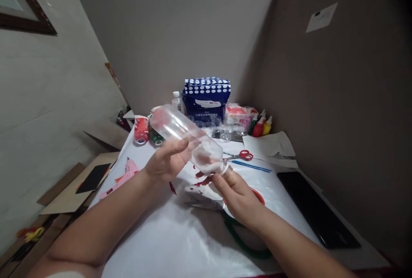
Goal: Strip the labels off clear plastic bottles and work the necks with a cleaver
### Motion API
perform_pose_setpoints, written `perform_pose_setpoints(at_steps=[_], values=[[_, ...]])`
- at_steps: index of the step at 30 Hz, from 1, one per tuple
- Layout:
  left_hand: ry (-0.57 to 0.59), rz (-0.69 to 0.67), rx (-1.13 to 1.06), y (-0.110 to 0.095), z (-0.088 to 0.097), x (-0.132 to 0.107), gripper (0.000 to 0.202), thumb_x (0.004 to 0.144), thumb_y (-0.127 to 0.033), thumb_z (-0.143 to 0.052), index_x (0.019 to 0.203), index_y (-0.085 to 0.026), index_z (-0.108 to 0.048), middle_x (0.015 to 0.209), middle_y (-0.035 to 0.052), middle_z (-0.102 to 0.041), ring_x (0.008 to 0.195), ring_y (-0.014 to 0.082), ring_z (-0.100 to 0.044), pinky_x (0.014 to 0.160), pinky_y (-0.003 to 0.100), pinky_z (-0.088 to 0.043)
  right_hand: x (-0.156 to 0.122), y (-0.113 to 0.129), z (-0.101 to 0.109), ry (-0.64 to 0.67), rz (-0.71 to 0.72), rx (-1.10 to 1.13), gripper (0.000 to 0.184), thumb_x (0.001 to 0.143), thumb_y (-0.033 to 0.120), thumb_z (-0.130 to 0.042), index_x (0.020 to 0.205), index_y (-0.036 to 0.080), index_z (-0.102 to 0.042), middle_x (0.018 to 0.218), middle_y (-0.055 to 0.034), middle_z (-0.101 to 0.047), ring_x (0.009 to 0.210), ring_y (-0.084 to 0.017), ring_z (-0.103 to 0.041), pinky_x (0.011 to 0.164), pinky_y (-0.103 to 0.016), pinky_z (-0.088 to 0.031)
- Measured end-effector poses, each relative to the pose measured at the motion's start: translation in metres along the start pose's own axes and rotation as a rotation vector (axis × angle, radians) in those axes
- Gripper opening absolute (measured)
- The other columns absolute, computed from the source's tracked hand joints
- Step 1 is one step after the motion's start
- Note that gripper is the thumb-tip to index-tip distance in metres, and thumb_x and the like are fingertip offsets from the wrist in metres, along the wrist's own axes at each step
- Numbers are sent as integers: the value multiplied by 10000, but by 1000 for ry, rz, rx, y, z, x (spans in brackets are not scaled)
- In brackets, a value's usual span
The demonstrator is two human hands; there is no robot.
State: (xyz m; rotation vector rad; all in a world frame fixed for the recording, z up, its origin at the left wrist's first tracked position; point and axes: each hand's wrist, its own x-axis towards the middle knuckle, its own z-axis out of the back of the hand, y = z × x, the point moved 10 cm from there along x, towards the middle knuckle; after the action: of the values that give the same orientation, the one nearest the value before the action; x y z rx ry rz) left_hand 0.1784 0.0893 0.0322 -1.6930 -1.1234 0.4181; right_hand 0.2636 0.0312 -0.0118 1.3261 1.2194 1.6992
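Observation:
A clear plastic bottle (180,128) is held tilted above the white-covered table, its neck toward the lower right. My left hand (170,157) is wrapped under and around the bottle's middle, thumb on the near side. My right hand (236,190) grips the bottle at its white-capped neck. Beneath the bottle lie a crumpled white-and-silver sheet (206,200) and small red scraps (173,188). Partly hidden by my right hand are an orange-red ring (258,195) and a dark green curved strip (246,243).
A pink glue gun (124,175) lies left on the table (154,248). Red-handled scissors (245,155) and blue sticks (251,166) lie beyond my right hand. A blue bag (207,102), paint bottles (258,127) and clear cups stand at the back. A black slab (317,209) lies right.

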Motion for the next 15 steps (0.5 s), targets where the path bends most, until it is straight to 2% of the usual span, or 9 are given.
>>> perform_pose_setpoints(at_steps=[2,5,7,9,12,15], values=[[-49,70,-2,11,4,1,473,645,-304,-752,1088,-209,-616,1078,85,-669,1038,308,-608,865,431,-487,1,10,-3,2,134,-404,320,918,306,-455,1228,258,-519,1119,-93,-615,1070,-243,-553,981,-453,-393],[-140,177,25,23,11,-1,478,603,-170,-776,1058,-185,-630,1026,83,-690,944,268,-642,783,372,-517,1,7,-15,84,187,-763,328,894,236,-456,1219,219,-501,1037,-114,-627,952,-261,-588,821,-422,-485],[-187,222,20,26,14,-4,354,623,-175,-761,963,-140,-668,902,81,-707,815,229,-656,727,347,-525,-1,7,-17,102,244,-826,333,898,216,-441,1228,204,-482,1003,-118,-631,888,-245,-604,740,-379,-504],[-196,219,1,23,11,-7,260,653,-214,-740,893,-129,-688,814,68,-706,720,207,-649,693,344,-524,-4,14,-17,95,354,-800,395,904,187,-427,1297,214,-411,1005,-113,-635,884,-227,-611,735,-356,-506],[-177,168,2,12,3,-14,266,664,-242,-720,910,-144,-695,827,65,-710,755,234,-656,729,365,-516,-10,29,-13,75,503,-732,447,903,138,-413,1331,252,-357,963,-79,-650,830,-196,-619,709,-325,-511],[-183,120,29,0,-3,-20,320,630,-226,-728,940,-152,-693,876,63,-711,845,258,-654,783,367,-510,-13,39,-15,105,524,-706,414,904,146,-422,1307,230,-378,981,-89,-648,858,-198,-617,716,-321,-517]])
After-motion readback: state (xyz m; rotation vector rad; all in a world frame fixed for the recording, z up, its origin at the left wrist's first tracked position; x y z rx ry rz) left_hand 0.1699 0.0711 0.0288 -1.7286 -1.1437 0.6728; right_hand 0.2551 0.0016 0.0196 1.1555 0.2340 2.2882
